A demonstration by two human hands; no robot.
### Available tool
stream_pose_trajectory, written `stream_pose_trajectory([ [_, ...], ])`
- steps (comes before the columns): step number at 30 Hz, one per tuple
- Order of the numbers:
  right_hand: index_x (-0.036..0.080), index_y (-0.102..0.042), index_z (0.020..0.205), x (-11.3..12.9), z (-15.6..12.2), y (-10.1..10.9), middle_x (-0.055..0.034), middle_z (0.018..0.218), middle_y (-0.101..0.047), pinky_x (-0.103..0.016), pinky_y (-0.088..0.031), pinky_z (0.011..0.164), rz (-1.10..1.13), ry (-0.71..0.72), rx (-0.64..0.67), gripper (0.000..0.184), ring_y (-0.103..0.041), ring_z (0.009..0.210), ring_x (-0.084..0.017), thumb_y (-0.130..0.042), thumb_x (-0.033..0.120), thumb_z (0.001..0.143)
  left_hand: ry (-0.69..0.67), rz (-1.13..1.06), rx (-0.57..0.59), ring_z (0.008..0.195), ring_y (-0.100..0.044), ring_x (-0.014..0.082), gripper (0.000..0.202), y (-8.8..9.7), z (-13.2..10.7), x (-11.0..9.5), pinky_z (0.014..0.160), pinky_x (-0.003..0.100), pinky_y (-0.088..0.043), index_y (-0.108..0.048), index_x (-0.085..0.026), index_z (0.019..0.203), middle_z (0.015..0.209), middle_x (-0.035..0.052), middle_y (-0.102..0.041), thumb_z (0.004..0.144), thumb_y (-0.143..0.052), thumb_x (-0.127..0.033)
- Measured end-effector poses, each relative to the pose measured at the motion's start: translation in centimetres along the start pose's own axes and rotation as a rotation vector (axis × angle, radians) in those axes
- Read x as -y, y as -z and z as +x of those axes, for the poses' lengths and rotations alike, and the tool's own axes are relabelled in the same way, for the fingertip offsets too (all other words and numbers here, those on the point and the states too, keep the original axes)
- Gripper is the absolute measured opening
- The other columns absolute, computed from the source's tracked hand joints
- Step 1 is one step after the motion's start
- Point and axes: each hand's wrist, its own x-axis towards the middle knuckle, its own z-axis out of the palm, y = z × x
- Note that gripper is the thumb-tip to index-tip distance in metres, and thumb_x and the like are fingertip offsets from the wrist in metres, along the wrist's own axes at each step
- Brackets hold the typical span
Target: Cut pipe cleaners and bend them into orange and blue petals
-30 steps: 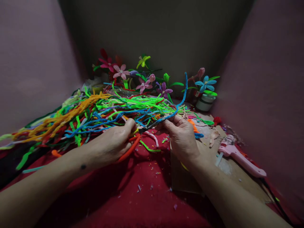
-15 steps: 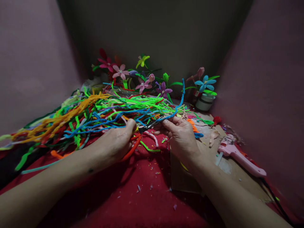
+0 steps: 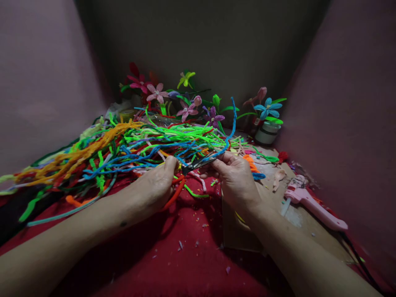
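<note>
My left hand [image 3: 154, 185] is closed, pinching the near end of a dark green pipe cleaner [image 3: 198, 163] over the red cloth [image 3: 185, 247]; an orange pipe cleaner [image 3: 173, 196] curls under its fingers. My right hand [image 3: 236, 177] is closed on the same dark stem together with a blue pipe cleaner [image 3: 230, 128] that rises and curves upward from the fingers. Both hands sit at the near edge of a big heap of coloured pipe cleaners [image 3: 123, 144].
Finished pipe-cleaner flowers [image 3: 185, 107] stand along the back wall. A white jar [image 3: 267, 132] holds a blue flower [image 3: 267, 109] at the back right. A pink glue gun [image 3: 309, 202] lies on cardboard [image 3: 297, 218] at the right, its black cord trailing toward me.
The blue pipe cleaner's free end has swung left and turned more upright. My right hand has shifted slightly toward the left hand; the left hand has crept a little forward.
</note>
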Motion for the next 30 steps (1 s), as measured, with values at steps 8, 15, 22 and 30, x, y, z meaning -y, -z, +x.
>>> stream_pose_trajectory([
  [8, 0.015, -0.065, 0.073, 0.1, -0.1, -0.2, -0.0008, 0.065, -0.067, -0.026, -0.053, 0.051, 0.041, -0.027, 0.007, 0.011, -0.062, 0.055, -0.014, -0.067, 0.020, 0.064, 0.021, -0.163, 0.100, 0.059, -0.047, 0.0146, 0.023, 1.0, 0.0, -1.1, 0.055, 0.027, -0.035, -0.029, -0.021, 0.087, 0.072, -0.0001, -0.051, 0.069, -0.042, -0.015],
  [15, 0.015, -0.066, 0.077, -0.2, -0.1, 0.0, -0.0009, 0.066, -0.068, -0.025, -0.051, 0.049, -0.041, 0.019, 0.020, 0.011, -0.062, 0.053, -0.013, -0.066, 0.022, 0.068, 0.031, -0.253, 0.182, 0.056, -0.043, 0.0133, 0.018, 2.1, 0.2, -2.0, 0.051, 0.026, -0.032, -0.028, -0.022, 0.084, 0.067, -0.0016, -0.048, 0.072, -0.040, -0.016],
  [22, 0.015, -0.066, 0.074, -0.1, -0.3, -0.2, -0.0002, 0.060, -0.067, -0.025, -0.053, 0.050, 0.028, -0.002, 0.046, 0.011, -0.061, 0.052, -0.013, -0.068, 0.022, 0.066, 0.032, -0.154, 0.091, 0.054, -0.039, 0.0124, 0.021, 1.0, 0.0, -1.2, 0.051, 0.026, -0.030, -0.026, -0.022, 0.083, 0.067, -0.0027, -0.046, 0.069, -0.040, -0.017],
  [30, 0.015, -0.067, 0.078, -0.3, -0.2, -0.2, -0.0021, 0.070, -0.069, -0.027, -0.055, 0.054, 0.062, -0.003, 0.063, 0.010, -0.063, 0.057, -0.014, -0.066, 0.019, 0.069, -0.017, -0.107, 0.094, 0.055, -0.039, 0.0119, 0.024, 1.2, -0.2, -1.1, 0.052, 0.026, -0.032, -0.025, -0.022, 0.085, 0.072, -0.0004, -0.048, 0.068, -0.041, -0.013],
])
